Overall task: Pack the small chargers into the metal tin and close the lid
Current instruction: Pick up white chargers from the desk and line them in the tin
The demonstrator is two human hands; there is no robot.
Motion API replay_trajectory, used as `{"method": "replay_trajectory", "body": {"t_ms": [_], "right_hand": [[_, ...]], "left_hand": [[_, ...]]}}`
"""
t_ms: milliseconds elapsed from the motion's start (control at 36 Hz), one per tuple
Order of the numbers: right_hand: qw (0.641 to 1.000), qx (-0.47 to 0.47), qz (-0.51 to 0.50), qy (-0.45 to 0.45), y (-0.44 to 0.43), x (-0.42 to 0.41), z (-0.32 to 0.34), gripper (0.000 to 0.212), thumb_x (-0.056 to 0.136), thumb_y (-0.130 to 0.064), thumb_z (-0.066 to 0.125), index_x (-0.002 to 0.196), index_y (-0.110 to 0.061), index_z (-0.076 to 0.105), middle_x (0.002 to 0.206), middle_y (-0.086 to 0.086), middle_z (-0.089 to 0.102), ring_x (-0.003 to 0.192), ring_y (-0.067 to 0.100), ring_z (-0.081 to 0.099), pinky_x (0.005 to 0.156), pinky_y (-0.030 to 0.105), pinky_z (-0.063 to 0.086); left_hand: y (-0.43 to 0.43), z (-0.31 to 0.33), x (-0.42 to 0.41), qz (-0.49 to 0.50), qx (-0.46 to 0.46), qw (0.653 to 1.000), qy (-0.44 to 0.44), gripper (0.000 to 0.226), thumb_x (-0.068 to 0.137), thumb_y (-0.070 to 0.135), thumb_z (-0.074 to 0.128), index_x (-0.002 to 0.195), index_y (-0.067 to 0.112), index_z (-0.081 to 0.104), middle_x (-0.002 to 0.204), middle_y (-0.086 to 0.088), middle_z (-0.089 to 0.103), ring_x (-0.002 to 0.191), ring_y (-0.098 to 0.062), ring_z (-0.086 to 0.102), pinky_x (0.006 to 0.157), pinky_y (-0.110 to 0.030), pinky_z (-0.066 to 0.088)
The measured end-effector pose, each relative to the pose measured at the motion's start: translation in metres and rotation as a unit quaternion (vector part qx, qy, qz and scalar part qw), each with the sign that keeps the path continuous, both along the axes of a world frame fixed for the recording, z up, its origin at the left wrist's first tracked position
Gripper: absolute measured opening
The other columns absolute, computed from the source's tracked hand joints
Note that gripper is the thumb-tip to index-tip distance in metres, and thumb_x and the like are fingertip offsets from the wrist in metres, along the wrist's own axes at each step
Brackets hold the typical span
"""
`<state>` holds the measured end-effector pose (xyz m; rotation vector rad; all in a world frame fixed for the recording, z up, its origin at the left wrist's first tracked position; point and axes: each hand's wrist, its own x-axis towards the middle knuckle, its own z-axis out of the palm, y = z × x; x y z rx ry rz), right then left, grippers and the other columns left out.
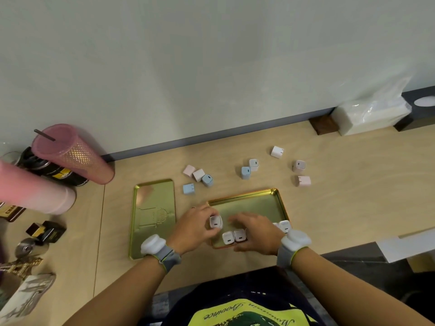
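Observation:
The gold metal tin (256, 200) lies open on the wooden desk, its flat gold lid (153, 203) beside it on the left. My left hand (195, 228) holds a white charger (216, 221) over the tin's near-left corner. My right hand (255, 234) hovers palm-down over a row of white chargers (233, 237) along the tin's near wall, hiding part of the row; one more charger (285, 225) shows at its right end. Loose chargers lie beyond the tin: a pink, white and blue cluster (199, 176), a blue and white pair (249, 169), and pink ones (302, 180).
Two pink tumblers (70, 154) lie on their sides at the left by a dark can (42, 165). Small boxes and trinkets (46, 231) sit at the near left. A white tissue pack (372, 116) stands against the back wall at the right.

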<state>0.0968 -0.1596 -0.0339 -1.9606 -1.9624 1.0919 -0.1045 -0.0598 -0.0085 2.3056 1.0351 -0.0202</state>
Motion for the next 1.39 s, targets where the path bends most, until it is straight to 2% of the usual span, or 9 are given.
{"method": "replay_trajectory", "body": {"t_ms": [167, 444, 528, 639, 722, 833, 972, 1167, 1389], "right_hand": [[0.996, 0.046, 0.016, -0.080, -0.011, -0.012, -0.022, 0.043, 0.082, -0.053, 0.062, 0.123, -0.043, 0.052, 0.120, -0.009, 0.058, 0.112, 0.023, 0.052, 0.086, 0.036, 0.037], [0.996, 0.043, 0.015, -0.081, -0.013, -0.009, -0.027, 0.046, 0.083, -0.052, 0.061, 0.127, -0.044, 0.049, 0.122, -0.008, 0.056, 0.113, 0.021, 0.049, 0.087, 0.037, 0.035], [0.996, 0.047, 0.012, -0.077, -0.013, -0.011, -0.026, 0.046, 0.083, -0.051, 0.063, 0.127, -0.043, 0.051, 0.122, -0.006, 0.056, 0.113, 0.022, 0.049, 0.089, 0.039, 0.036], [0.998, 0.060, -0.007, -0.014, -0.014, -0.006, -0.018, 0.052, 0.078, -0.056, 0.066, 0.124, -0.036, 0.056, 0.114, 0.000, 0.059, 0.106, 0.024, 0.055, 0.088, 0.040, 0.046], [0.993, 0.088, -0.075, 0.033, -0.007, 0.018, -0.009, 0.051, 0.078, -0.054, 0.069, 0.121, -0.028, 0.061, 0.110, 0.001, 0.063, 0.103, 0.020, 0.059, 0.091, 0.036, 0.050], [0.974, 0.126, -0.184, 0.029, 0.009, 0.065, 0.003, 0.025, 0.083, -0.034, 0.070, 0.106, -0.022, 0.068, 0.100, -0.001, 0.064, 0.094, 0.017, 0.059, 0.087, 0.032, 0.049], [0.959, 0.106, -0.264, -0.007, 0.033, 0.130, 0.013, 0.015, 0.085, -0.026, 0.065, 0.100, -0.025, 0.069, 0.098, 0.002, 0.065, 0.090, 0.020, 0.061, 0.081, 0.032, 0.049], [0.957, 0.055, -0.284, -0.024, 0.058, 0.186, 0.018, 0.025, 0.082, -0.023, 0.061, 0.106, -0.022, 0.069, 0.105, 0.007, 0.063, 0.095, 0.026, 0.061, 0.083, 0.033, 0.048], [0.972, 0.036, -0.229, -0.037, 0.105, 0.209, 0.013, 0.044, 0.083, -0.024, 0.065, 0.126, -0.021, 0.056, 0.122, 0.009, 0.056, 0.109, 0.032, 0.056, 0.092, 0.040, 0.048]], "left_hand": [[-0.010, -0.014, -0.003, -0.073, 0.071, 0.990, 0.094, 0.031, 0.086, 0.050, 0.056, 0.109, 0.030, 0.062, 0.111, 0.011, 0.065, 0.106, -0.016, 0.052, 0.093, -0.033, 0.034], [-0.013, -0.026, -0.009, -0.146, 0.057, 0.979, 0.127, 0.063, 0.070, 0.079, 0.050, 0.114, 0.035, 0.061, 0.106, 0.015, 0.064, 0.103, -0.012, 0.048, 0.091, -0.036, 0.034], [-0.012, -0.027, -0.009, -0.155, 0.063, 0.978, 0.123, 0.060, 0.071, 0.076, 0.055, 0.116, 0.036, 0.059, 0.108, 0.015, 0.062, 0.104, -0.014, 0.048, 0.087, -0.034, 0.032], [-0.010, -0.024, -0.008, -0.089, 0.021, 0.994, 0.061, 0.070, 0.068, 0.089, 0.044, 0.115, 0.039, 0.061, 0.108, 0.022, 0.063, 0.101, -0.006, 0.047, 0.086, -0.029, 0.033], [0.004, -0.019, 0.003, 0.017, -0.014, 0.999, -0.030, 0.061, 0.077, 0.082, 0.042, 0.112, 0.037, 0.064, 0.107, 0.021, 0.063, 0.099, -0.003, 0.050, 0.088, -0.026, 0.036], [0.025, -0.012, 0.033, 0.111, -0.059, 0.988, -0.095, 0.041, 0.088, 0.063, 0.047, 0.106, 0.032, 0.067, 0.098, 0.019, 0.064, 0.087, 0.003, 0.055, 0.074, -0.022, 0.043], [0.051, -0.009, 0.093, 0.168, -0.063, 0.974, -0.136, 0.015, 0.094, 0.037, 0.059, 0.101, 0.028, 0.069, 0.093, 0.007, 0.065, 0.080, -0.010, 0.058, 0.074, -0.029, 0.049], [0.079, -0.004, 0.175, 0.138, -0.014, 0.987, -0.080, 0.021, 0.087, 0.025, 0.065, 0.108, 0.020, 0.068, 0.105, -0.001, 0.066, 0.092, -0.027, 0.061, 0.085, -0.037, 0.050], [0.093, -0.012, 0.224, 0.158, -0.030, 0.984, 0.076, 0.049, 0.079, 0.043, 0.073, 0.120, 0.018, 0.062, 0.122, -0.007, 0.061, 0.115, -0.030, 0.057, 0.098, -0.038, 0.046]]}}
